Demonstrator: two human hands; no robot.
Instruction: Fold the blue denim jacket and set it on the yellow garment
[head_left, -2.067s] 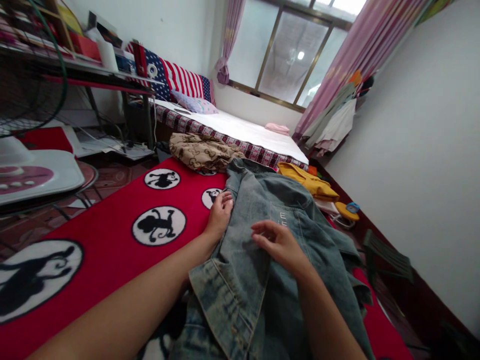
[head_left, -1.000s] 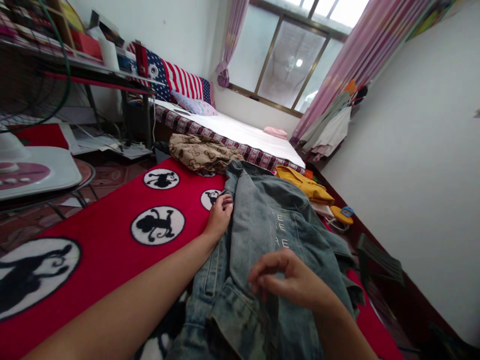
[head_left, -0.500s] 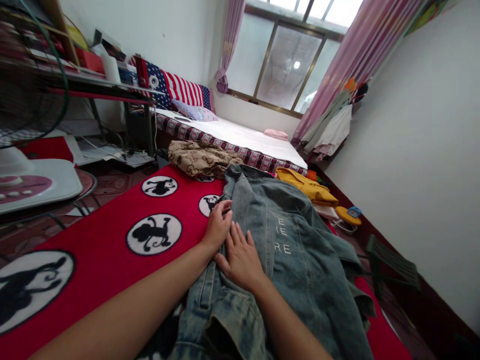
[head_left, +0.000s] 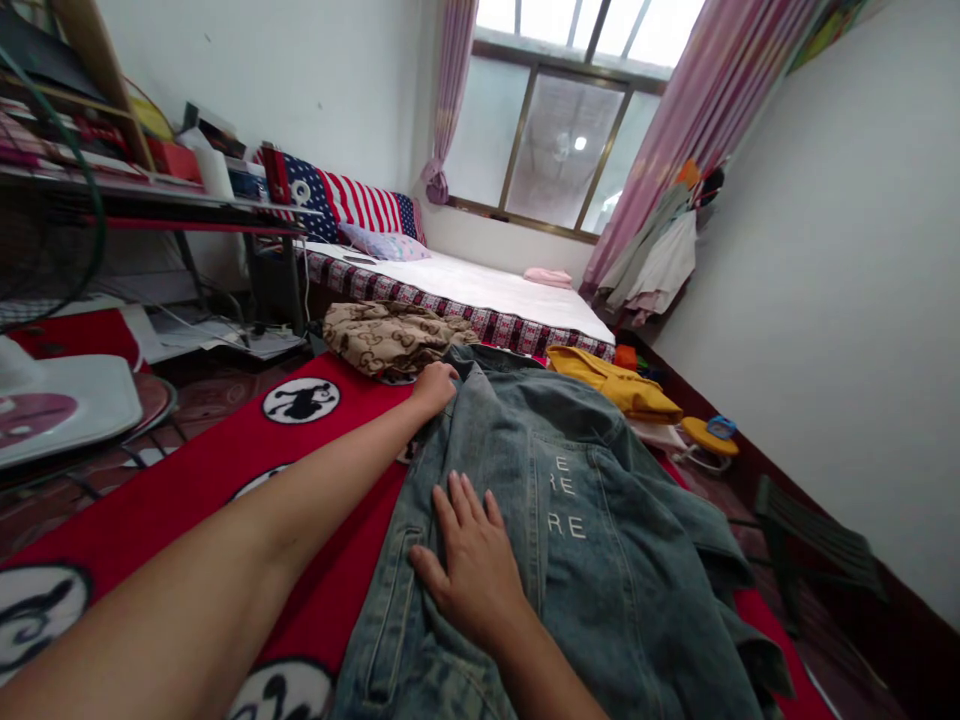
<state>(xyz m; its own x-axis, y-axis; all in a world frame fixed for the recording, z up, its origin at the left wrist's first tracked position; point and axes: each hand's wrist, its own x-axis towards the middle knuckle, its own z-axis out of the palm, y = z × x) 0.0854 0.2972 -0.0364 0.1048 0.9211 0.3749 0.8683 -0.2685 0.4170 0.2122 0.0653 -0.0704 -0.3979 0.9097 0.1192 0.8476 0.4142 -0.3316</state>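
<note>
A blue-grey denim jacket (head_left: 577, 600) with white stitched letters lies spread over a red blanket (head_left: 352, 440) with black figures in white circles. My left hand (head_left: 436, 388) reaches far forward and is closed on the jacket's left edge, just below the collar; its fingertips are partly hidden. Nearer to me, my right hand (head_left: 472, 560) rests palm down on the jacket's front panel, fingers spread, beside a long stitched pocket slit (head_left: 390, 625).
Past the collar lies a bundled brown patterned cloth (head_left: 397, 338). A folded yellow garment (head_left: 619, 385) is at the jacket's far right. Beyond are a bed (head_left: 480, 278), a cluttered desk (head_left: 187, 190) at left, a yellow stool (head_left: 709, 436) and a dark green chair (head_left: 817, 530) at right.
My left hand has moved forward along the jacket's edge towards the collar and closed on it. My right hand stays flat on the front panel. The jacket's lower left side now lies flatter.
</note>
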